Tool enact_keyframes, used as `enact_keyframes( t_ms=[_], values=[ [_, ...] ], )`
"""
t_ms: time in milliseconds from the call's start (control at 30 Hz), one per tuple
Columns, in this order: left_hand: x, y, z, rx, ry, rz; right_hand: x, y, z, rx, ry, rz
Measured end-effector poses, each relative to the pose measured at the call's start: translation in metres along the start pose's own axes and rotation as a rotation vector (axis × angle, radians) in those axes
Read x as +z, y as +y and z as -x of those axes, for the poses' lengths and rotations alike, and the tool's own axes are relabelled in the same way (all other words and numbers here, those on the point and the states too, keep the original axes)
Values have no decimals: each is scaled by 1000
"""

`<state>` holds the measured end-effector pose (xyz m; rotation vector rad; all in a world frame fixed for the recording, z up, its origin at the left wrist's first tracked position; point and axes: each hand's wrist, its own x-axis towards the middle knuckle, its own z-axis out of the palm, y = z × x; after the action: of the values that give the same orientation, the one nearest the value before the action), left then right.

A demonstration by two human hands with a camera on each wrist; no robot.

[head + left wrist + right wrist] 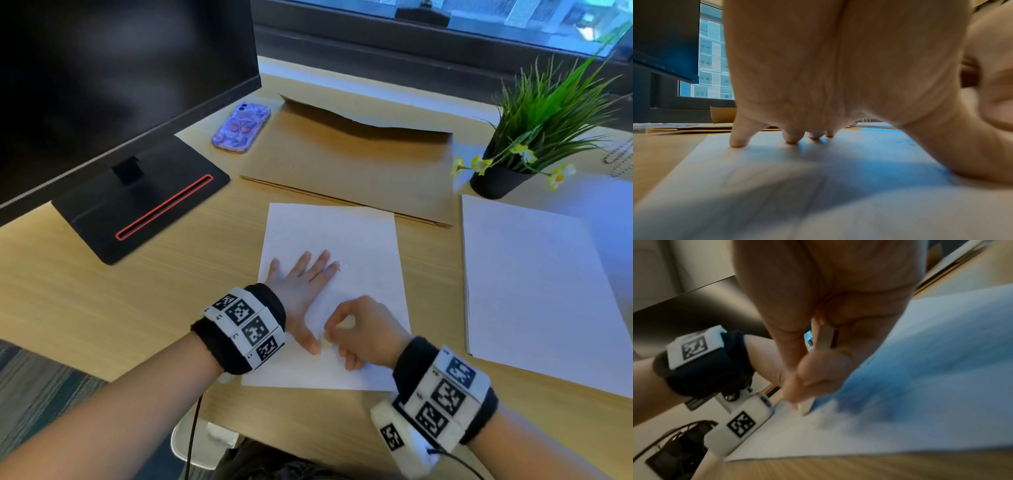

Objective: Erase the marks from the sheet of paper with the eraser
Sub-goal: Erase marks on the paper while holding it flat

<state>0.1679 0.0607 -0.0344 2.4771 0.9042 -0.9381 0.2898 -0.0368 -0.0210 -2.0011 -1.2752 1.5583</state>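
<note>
A pale wooden worktop (102, 294) runs below a window, and the head view takes the sheet of paper (359, 240) as its landmark. The left hand (301, 284) lies flat on the sheet's left half with straight, spread fingers, pinning it. The right hand (359, 329) sits over the sheet's lower middle, just right of the left thumb, fingers curled in a pinch; the eraser is too hidden here to make out. A few faint specks show beside the left fingertips; the other marks are too faint to tell. Beyond the sheet's far edge lies a brown envelope (346, 161)

From the left wrist, the left fingertips (737, 142) press the sheet (756, 186), palm arched above it

From the right wrist, the right hand (818, 369) pinches the eraser (824, 340), a pale slim block, between thumb and fingers. Its long axis stands steep to the sheet (920, 386), lower end pointing down at the paper near the near edge, seemingly touching. The right hand is plainly the working one; I judge the next stroke runs across the sheet away from the left thumb, towards small dark specks lying further up the sheet
</note>
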Motion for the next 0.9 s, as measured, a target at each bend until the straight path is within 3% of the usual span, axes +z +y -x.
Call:
enact_keyframes(
  t_ms=[100,267,433,567,667,767,900],
  values=[
    [0,1,0,0,-9,-6,-1,5,9,29,-117,50],
    [-2,4,-1,-22,-3,37,-15,7,1,17,136,-1],
    [-3,5,0,-18,-8,22,-9,12,8,12,87,6],
    [-7,12,3,-43,-26,46,-22,17,0,17,270,-67],
    [-8,25,5,-108,-26,55,-25,22,1,12,327,-77],
    [-4,37,7,-167,-23,39,-29,24,6,1,285,17],
    [0,43,9,-194,-14,19,-32,21,14,28,46,158]
  ],
)
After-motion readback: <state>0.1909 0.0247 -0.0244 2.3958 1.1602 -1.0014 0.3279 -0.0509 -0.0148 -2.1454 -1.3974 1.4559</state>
